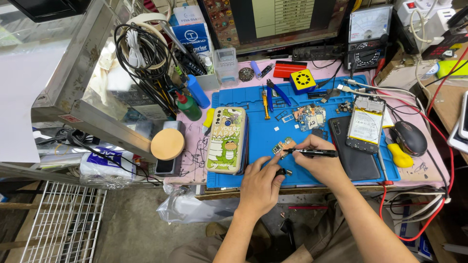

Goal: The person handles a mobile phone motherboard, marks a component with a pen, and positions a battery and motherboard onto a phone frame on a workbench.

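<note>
The right hand [319,163] is closed around a slim black pen-shaped tool [312,153], held level with its tip pointing toward the left hand. The tip meets a small green circuit board [284,145] lying on the blue rubber work mat [258,134], just ahead of both hands. The left hand [261,182] rests on the mat with its forefinger stretched toward the board; its other fingers curl over a small dark object [282,172], whose kind cannot be told.

Immediately left of the left hand lies a cream phone case printed with a green cartoon dinosaur [226,140], face up, partly on the mat. Beyond the right hand, to its right, sits an opened smartphone with its pale battery exposed [366,122], lying across a black back cover [353,151]. Further right lie a black computer mouse [410,138] and a yellow-handled tool [400,157].

Ahead of the hands, blue-handled cutters [275,92] and a yellow cube with a black round face [302,80] lie near the mat's far edge. A white-and-blue labelled packet [192,29] stands upright far ahead on the left, beside a tangle of black cables [141,53].
</note>
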